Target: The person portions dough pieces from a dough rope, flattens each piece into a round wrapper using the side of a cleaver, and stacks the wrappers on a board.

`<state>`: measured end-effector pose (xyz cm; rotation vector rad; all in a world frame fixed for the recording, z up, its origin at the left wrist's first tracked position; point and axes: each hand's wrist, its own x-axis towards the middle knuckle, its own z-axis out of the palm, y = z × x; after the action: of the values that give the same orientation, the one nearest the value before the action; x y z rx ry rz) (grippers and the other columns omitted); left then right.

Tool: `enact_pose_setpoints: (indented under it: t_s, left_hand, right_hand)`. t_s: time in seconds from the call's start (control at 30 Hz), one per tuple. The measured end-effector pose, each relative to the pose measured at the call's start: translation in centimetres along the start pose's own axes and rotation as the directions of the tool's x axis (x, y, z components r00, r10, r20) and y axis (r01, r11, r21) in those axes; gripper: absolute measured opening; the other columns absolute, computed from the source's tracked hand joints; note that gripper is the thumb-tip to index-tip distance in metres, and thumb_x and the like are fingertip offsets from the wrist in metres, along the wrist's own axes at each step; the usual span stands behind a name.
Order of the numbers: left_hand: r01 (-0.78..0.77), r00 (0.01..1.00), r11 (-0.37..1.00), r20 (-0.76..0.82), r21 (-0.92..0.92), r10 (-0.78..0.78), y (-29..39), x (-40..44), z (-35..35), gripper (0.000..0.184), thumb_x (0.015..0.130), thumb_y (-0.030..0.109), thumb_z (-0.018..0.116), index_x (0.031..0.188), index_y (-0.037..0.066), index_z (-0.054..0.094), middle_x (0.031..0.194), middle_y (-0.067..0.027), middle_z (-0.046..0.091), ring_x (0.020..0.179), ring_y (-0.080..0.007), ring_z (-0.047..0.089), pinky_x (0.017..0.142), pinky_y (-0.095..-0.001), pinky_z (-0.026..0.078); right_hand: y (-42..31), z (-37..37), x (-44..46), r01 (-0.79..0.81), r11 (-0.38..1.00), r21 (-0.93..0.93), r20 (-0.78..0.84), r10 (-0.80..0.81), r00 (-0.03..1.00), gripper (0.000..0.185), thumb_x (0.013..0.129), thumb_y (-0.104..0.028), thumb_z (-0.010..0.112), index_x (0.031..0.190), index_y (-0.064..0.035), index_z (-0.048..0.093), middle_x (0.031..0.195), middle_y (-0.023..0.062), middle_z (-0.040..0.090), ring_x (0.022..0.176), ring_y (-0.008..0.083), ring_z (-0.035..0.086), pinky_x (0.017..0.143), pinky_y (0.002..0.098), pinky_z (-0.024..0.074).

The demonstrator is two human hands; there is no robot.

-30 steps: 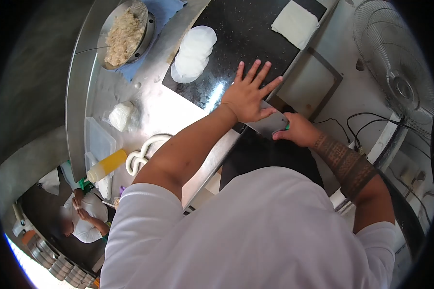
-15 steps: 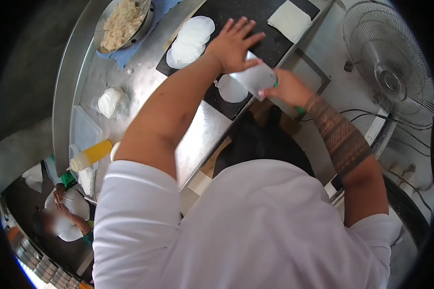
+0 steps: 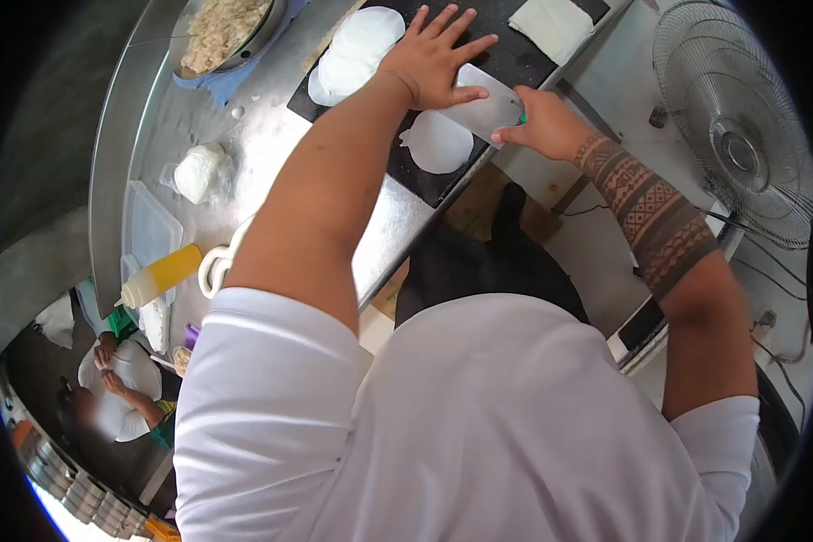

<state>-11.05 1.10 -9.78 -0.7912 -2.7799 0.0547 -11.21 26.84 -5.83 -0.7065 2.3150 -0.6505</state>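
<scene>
My right hand (image 3: 544, 126) is closed around the green handle of a cleaver (image 3: 486, 101), whose broad metal blade lies low over the black board (image 3: 432, 188). My left hand (image 3: 435, 61) is open, fingers spread toward the far side of the board, with its thumb resting at the blade. What lies under the blade and palm is hidden. Nearest to the blade is a thin white dough wrapper (image 3: 437, 143) with a small ragged bit on its left edge. Beyond my left wrist, several round wrappers (image 3: 357, 52) overlap in a pile.
A folded white cloth (image 3: 551, 29) lies on the board's far right. On the steel counter (image 3: 266, 135) are a bowl of pale filling (image 3: 226, 34), wrapped white dough (image 3: 199, 173) and a yellow squeeze bottle (image 3: 163, 274). A fan (image 3: 741, 149) stands right; another person (image 3: 122, 384) is at lower left.
The cleaver has shifted away from the nearby wrapper, which now shows more fully. Both hands have moved slightly with it, and the camera view has shifted a little.
</scene>
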Motion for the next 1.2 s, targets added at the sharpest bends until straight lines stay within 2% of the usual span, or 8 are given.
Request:
enact_pose_setpoints:
  t_s: [0.3,0.53,0.6,0.8,0.87,1.13,1.17,1.2]
  left_hand:
    - [-0.080,0.993,0.920,0.051,-0.384,0.107,5.6,-3.6,0.4,0.090,0.091,0.075,0.061,0.168,0.036,0.036,0.177,-0.0155,0.027,0.162,-0.0406,0.026,0.128,-0.0686,0.017]
    - [-0.028,0.998,0.990,-0.057,-0.137,0.021,1.5,2.0,2.0,0.091,0.091,0.074,0.061,0.169,0.036,0.034,0.175,-0.0177,0.030,0.161,-0.0422,0.028,0.127,-0.0691,0.019]
    - [0.006,1.000,0.979,0.019,-0.204,-0.002,0.4,2.4,-0.5,0.099,0.090,0.072,0.063,0.169,0.020,0.035,0.173,-0.0274,0.028,0.160,-0.0492,0.025,0.127,-0.0706,0.015]
    - [-0.128,0.991,0.955,-0.063,-0.269,0.115,0.1,-1.2,-1.0,0.090,0.092,0.070,0.065,0.168,0.031,0.036,0.175,-0.0190,0.029,0.161,-0.0425,0.027,0.128,-0.0676,0.017]
    - [-0.081,0.989,0.945,0.091,-0.317,0.115,2.7,-3.9,0.7,0.088,0.093,0.069,0.063,0.168,0.031,0.037,0.175,-0.0193,0.028,0.162,-0.0423,0.025,0.129,-0.0653,0.016]
    - [-0.025,1.000,0.974,-0.009,-0.227,0.023,-0.1,1.9,3.6,0.088,0.092,0.068,0.063,0.168,0.031,0.037,0.175,-0.0186,0.030,0.162,-0.0413,0.027,0.130,-0.0643,0.017]
    - [-0.006,0.993,0.982,-0.119,-0.191,-0.017,-0.8,1.9,3.3,0.071,0.096,0.058,0.065,0.159,0.029,0.051,0.171,-0.0163,0.038,0.156,-0.0420,0.037,0.126,-0.0619,0.028]
    - [0.025,0.999,0.967,-0.014,-0.253,-0.030,-1.5,1.9,2.0,0.086,0.094,0.063,0.064,0.163,0.015,0.044,0.169,-0.0292,0.033,0.157,-0.0495,0.031,0.128,-0.0662,0.019]
  right_hand:
    - [2.6,8.5,-6.7,-0.043,0.895,0.443,0.026,0.035,0.999,0.069,0.083,-0.039,0.091,0.129,0.0037,0.062,0.122,0.0279,0.071,0.117,0.0421,0.069,0.101,0.0470,0.0537]
    - [5.1,1.7,-0.9,0.058,0.987,0.150,-0.029,-0.054,0.998,0.065,0.085,-0.037,0.090,0.128,0.0035,0.063,0.116,0.0231,0.074,0.109,0.0360,0.071,0.096,0.0452,0.0554]
    - [1.1,-2.0,-0.2,-0.023,0.998,-0.057,0.027,0.024,0.999,0.061,0.086,-0.035,0.090,0.126,0.0028,0.065,0.109,0.0182,0.076,0.101,0.0259,0.072,0.092,0.0416,0.0563]
    - [1.9,6.6,-3.2,-0.049,0.879,0.474,0.014,0.048,0.999,0.055,0.085,-0.024,0.091,0.128,0.0019,0.067,0.117,0.0165,0.077,0.110,0.0249,0.072,0.099,0.0395,0.0546]
    - [0.9,7.4,-5.4,-0.115,0.923,0.368,0.101,0.084,0.991,0.055,0.086,-0.024,0.091,0.129,0.0009,0.067,0.117,0.0146,0.076,0.110,0.0236,0.071,0.101,0.0393,0.0544]
    - [4.9,2.8,0.1,-0.032,0.970,0.241,0.005,0.032,0.999,0.063,0.084,-0.043,0.090,0.117,0.0043,0.065,0.108,0.0245,0.073,0.106,0.0394,0.072,0.092,0.0485,0.0552]
    - [3.8,1.4,0.7,-0.036,0.986,0.164,0.021,0.033,0.999,0.062,0.085,-0.043,0.089,0.118,0.0046,0.064,0.106,0.0238,0.073,0.103,0.0388,0.071,0.091,0.0482,0.0553]
    - [2.8,0.1,1.3,-0.037,0.996,0.085,0.038,0.034,0.999,0.062,0.087,-0.043,0.087,0.119,0.0049,0.064,0.105,0.0232,0.072,0.100,0.0382,0.071,0.089,0.0479,0.0554]
